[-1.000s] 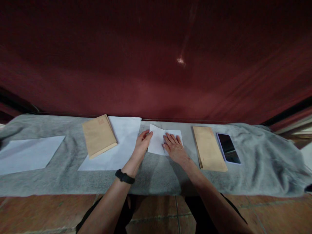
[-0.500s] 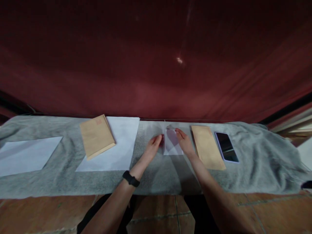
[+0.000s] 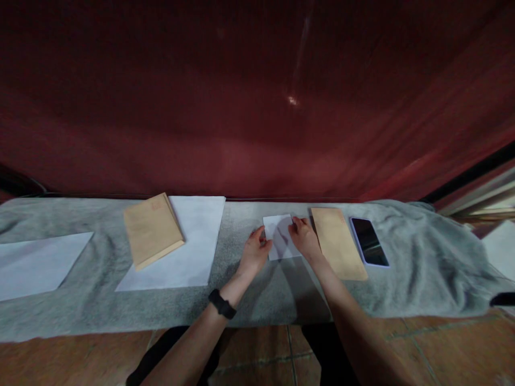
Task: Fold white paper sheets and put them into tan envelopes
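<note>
A small folded white paper (image 3: 280, 241) lies on the grey cloth between my hands. My left hand (image 3: 256, 249) is at its left edge, thumb and fingers apart, with nothing gripped between them. At the upper right edge, my right hand (image 3: 304, 236) has its fingers bent together on the paper's border. Just right of that hand lies a long brown envelope (image 3: 340, 246). Both hands cast shadows over the paper and the cloth.
Brown envelopes (image 3: 151, 230) rest on large white sheets (image 3: 197, 257) to the left. Another white sheet (image 3: 40, 262) lies far left. A phone (image 3: 369, 241) sits right of the long envelope. A dark red surface (image 3: 257, 134) rises behind the grey cloth (image 3: 418, 268).
The small paper now lies flatter and turned slightly. My left hand's fingers have spread, and my right fingers have curled in at the edge. The whole view has shifted a little.
</note>
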The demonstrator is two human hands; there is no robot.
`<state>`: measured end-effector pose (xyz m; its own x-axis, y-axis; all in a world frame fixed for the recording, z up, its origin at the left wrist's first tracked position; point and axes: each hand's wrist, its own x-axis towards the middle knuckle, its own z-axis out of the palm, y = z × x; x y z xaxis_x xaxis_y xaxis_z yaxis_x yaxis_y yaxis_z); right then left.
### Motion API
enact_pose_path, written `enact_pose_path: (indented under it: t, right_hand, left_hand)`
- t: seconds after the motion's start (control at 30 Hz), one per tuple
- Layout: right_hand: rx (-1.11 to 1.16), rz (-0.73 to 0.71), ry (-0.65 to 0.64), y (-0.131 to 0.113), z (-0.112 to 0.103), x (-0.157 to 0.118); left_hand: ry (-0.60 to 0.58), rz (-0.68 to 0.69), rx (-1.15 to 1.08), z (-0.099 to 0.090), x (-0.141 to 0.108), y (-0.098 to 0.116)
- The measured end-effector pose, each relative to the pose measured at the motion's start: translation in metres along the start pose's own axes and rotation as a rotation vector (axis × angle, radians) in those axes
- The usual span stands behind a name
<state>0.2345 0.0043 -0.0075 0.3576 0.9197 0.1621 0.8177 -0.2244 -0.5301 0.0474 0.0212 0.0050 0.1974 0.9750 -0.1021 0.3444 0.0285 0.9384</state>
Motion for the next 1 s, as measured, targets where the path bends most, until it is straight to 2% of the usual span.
enact_pose_path:
  t: [0.17,0.27,0.47,0.7,0.9,1.0]
  right_hand:
    - [-0.031,-0.04,0.012,-0.007,0.006,-0.003]
    - [0.002,-0.031,0.029,-0.006,0.008,-0.001]
    - [0.161,-0.019,-0.026,-0.006,0.008,0.005]
    - [0.386,-0.112,-0.143,-0.017,0.01,0.0]
    - [0.429,-0.065,0.033,-0.01,-0.007,0.008]
    - [0.407,-0.027,0.072,-0.006,-0.008,0.009]
  left_hand:
    - [0.046,-0.269,-0.33,0.003,0.005,0.001]
    - [0.046,-0.341,-0.441,0.0,0.006,0.006]
    - [-0.055,-0.35,-0.434,-0.009,0.008,0.014]
    - [-0.042,-0.316,-0.378,-0.027,0.009,0.015]
    - [0.045,-0.282,-0.369,-0.049,0.015,0.013]
    - [0.107,-0.293,-0.35,-0.059,0.017,0.01]
